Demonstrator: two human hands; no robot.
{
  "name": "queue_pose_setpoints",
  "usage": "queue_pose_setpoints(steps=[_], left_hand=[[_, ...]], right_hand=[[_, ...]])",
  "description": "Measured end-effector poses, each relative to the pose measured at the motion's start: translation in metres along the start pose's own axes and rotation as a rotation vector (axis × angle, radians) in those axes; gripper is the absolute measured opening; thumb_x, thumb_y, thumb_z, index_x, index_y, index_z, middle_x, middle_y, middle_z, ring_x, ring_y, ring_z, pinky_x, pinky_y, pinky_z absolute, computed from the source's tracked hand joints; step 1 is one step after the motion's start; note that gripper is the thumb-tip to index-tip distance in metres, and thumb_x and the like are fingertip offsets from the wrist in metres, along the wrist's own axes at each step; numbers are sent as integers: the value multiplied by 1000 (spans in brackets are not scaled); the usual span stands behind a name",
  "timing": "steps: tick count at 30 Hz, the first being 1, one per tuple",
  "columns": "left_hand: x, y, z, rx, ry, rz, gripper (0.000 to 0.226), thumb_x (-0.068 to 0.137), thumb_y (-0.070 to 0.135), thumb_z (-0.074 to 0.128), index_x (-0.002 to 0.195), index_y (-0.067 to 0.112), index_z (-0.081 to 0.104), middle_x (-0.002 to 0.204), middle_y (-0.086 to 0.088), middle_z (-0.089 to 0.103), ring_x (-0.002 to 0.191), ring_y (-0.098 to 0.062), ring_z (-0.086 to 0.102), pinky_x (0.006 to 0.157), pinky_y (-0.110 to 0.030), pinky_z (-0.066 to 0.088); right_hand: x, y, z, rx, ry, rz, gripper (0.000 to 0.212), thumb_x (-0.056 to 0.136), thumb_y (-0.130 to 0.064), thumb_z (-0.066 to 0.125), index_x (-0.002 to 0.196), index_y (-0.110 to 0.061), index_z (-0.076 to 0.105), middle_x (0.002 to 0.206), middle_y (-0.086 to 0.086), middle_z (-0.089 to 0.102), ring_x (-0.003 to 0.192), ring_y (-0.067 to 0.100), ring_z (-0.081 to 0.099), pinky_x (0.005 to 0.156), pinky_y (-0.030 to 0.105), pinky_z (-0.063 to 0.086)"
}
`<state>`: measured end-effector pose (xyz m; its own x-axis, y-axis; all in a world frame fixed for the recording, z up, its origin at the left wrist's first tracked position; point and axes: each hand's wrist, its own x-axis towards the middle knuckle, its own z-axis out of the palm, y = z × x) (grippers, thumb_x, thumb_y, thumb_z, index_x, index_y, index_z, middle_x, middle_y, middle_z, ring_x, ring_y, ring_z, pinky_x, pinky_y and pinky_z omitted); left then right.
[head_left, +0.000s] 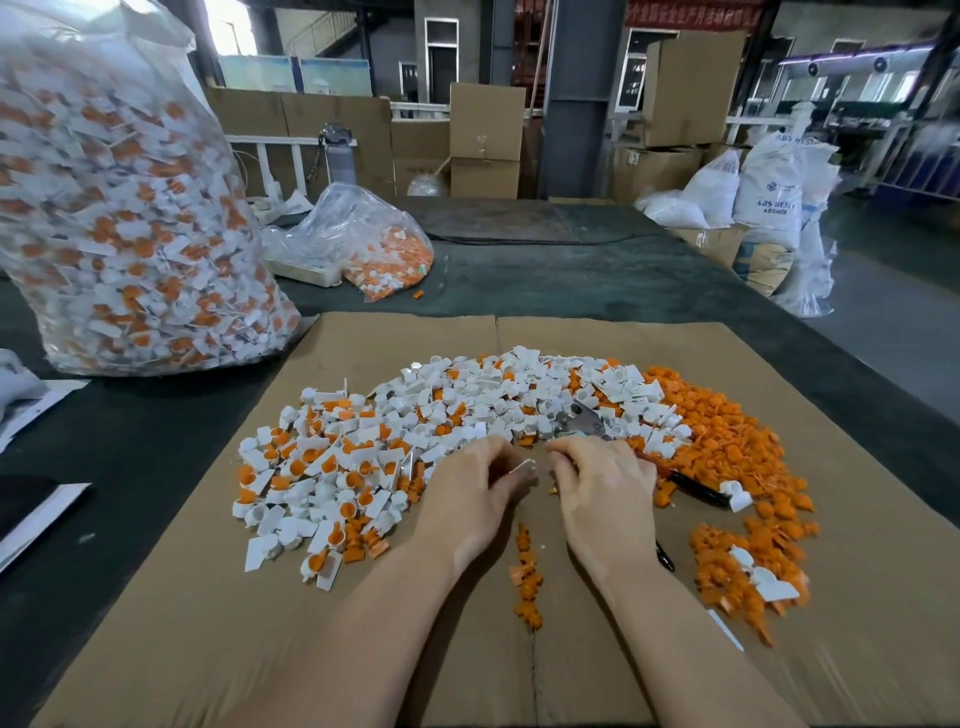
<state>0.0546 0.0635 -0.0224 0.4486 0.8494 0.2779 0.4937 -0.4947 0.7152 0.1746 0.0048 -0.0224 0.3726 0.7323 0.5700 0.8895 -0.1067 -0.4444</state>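
Near centre: row of small orange plastic plugs (527, 577) on brown cardboard sheet (311, 649). Left hand (467, 493) pinches small white plastic clip (523, 466) just beyond row. Right hand (605, 491) fingers curled beside clip; grasp unclear. Likely best: steady clip, seat plug squarely. Farther: metal pliers (584, 422).

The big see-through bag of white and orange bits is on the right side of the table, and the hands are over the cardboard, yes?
Not quite. In the head view the big clear bag stands at the left of the table, not the right. The left hand, pinching a white piece, and the right hand are indeed over the cardboard.
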Motion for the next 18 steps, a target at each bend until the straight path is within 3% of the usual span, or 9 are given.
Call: queue_pose_setpoints(steps=[2,4,10,14,18], left_hand=[[1,-1,-2,-102,-20,-79,12,89,30,63,81,32,54,79,12,62,73,-1,58,68,-13,46],[2,-3,-4,-131,-29,-103,16,89,27,63,83,36,51,77,14,57,70,4,55,62,-6,42],[5,-6,-2,-108,-44,-93,11,90,27,62,96,32,54,82,17,54,77,2,50,66,-9,36],[6,-7,-1,-107,-46,-102,9,90,27,61,96,31,55,80,16,53,75,1,49,63,-8,34],[6,-8,-1,-109,-44,-91,10,91,27,61,96,32,54,80,16,53,75,1,49,64,-10,35]], right_hand=[[8,5,-7,-94,38,50,12,90,-16,59,93,-17,70,87,0,68,88,21,55,77,30,20],[20,14,-17,-214,28,145,15,92,-16,55,98,-19,69,92,0,68,91,21,53,79,33,23],[45,46,-44,-523,-170,465,15,86,-7,57,88,-20,63,94,3,60,98,24,47,90,40,27],[49,53,-44,-599,-235,527,6,87,-16,59,82,-17,60,87,3,59,99,25,50,98,47,27],[54,52,-44,-615,-244,524,12,85,-23,66,80,-18,57,85,3,60,98,25,52,99,48,27]])
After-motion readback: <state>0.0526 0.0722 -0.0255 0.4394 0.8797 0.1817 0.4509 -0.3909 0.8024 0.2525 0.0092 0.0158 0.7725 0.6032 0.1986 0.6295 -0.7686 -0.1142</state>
